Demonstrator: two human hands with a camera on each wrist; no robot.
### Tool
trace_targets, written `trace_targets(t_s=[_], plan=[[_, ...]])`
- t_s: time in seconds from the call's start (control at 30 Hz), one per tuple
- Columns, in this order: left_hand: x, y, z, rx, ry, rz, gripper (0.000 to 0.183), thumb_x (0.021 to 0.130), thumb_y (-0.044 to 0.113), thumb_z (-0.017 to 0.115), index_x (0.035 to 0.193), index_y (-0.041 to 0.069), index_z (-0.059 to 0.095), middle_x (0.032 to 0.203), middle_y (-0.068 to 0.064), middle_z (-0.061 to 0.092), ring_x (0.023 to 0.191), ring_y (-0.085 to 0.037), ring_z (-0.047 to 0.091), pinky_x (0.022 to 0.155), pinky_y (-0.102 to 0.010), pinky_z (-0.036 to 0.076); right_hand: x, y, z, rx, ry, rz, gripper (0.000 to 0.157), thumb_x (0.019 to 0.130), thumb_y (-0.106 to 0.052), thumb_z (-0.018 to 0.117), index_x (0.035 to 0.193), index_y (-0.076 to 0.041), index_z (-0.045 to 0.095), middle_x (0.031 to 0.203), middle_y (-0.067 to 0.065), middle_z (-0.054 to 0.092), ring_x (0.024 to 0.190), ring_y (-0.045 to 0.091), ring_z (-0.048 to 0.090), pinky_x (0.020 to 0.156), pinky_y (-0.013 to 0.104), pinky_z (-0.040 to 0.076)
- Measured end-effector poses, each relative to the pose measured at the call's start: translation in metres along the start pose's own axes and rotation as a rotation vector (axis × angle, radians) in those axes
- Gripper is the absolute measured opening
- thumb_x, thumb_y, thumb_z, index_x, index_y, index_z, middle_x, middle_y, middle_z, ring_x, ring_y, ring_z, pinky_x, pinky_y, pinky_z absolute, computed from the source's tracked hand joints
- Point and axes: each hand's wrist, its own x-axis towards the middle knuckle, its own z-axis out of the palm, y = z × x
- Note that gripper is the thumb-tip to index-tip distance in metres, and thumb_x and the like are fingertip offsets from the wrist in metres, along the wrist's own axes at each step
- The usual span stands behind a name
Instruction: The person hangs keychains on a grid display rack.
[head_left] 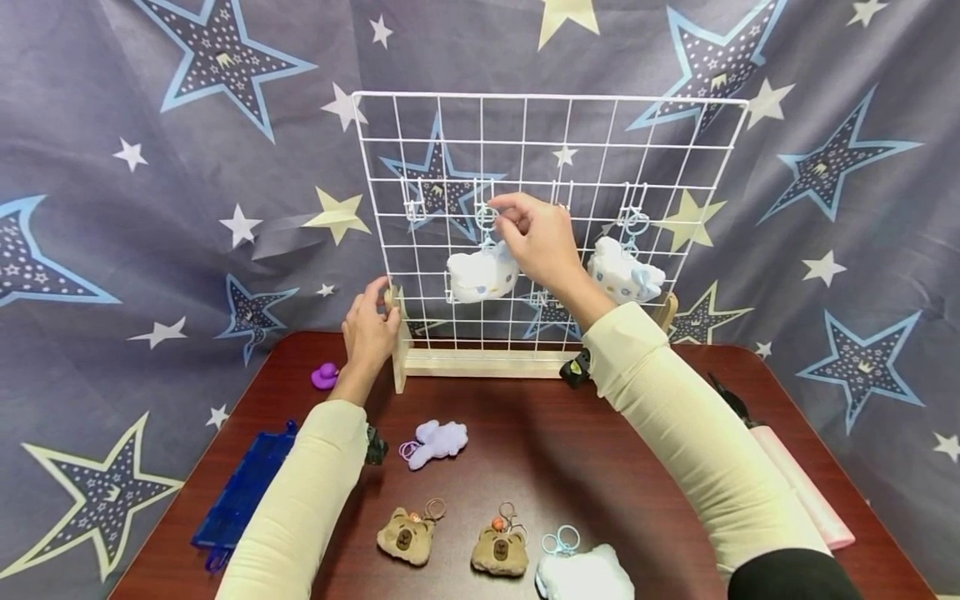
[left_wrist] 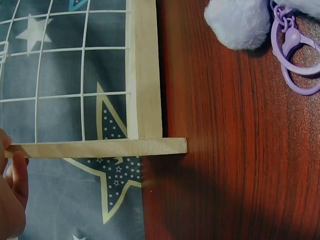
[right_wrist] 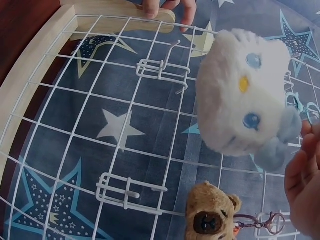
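A white wire grid rack [head_left: 525, 144] stands upright in a wooden base [head_left: 487, 363]. My left hand [head_left: 371, 327] grips the top of its left wooden upright [left_wrist: 100, 147], fingers and thumb on either side. On a hook left of the rack's middle hangs a white cat plush keychain [head_left: 480, 277], with blue eyes and bow. My right hand [head_left: 542, 242] pinches its light blue ring [right_wrist: 300, 104] between thumb and forefinger. A second cat plush keychain [head_left: 622, 271] hangs farther right. A brown bear plush keychain [right_wrist: 210, 212] on the grid shows in the right wrist view, hidden behind my arm from above.
On the table [head_left: 480, 467] lie a lilac plush keychain [head_left: 438, 442], two brown bear keychains [head_left: 405, 537] and a white plush keychain [head_left: 585, 575]. A purple duck [head_left: 326, 377] and blue mesh pouch [head_left: 243, 487] are left; a pink roll [head_left: 802, 487] lies right.
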Motion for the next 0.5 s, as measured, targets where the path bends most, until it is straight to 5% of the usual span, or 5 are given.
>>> trace_targets(t_s=[0.5], plan=[[0.0005,-0.0008,0.0015,-0.003,0.019,0.017,0.055,0.086,0.016,0.067,0.139,0.027,0.058,0.115,-0.01,0.071,0.099,-0.037,0.069,0.082,-0.055,0.047,-0.0052,0.0052,-0.0016,-0.066,-0.051,0.086,0.024,0.096,-0.016,0.064,0.117,-0.009,0.073,0.099,0.007,0.08,0.079,0.021,0.072,0.074,0.031,0.051]])
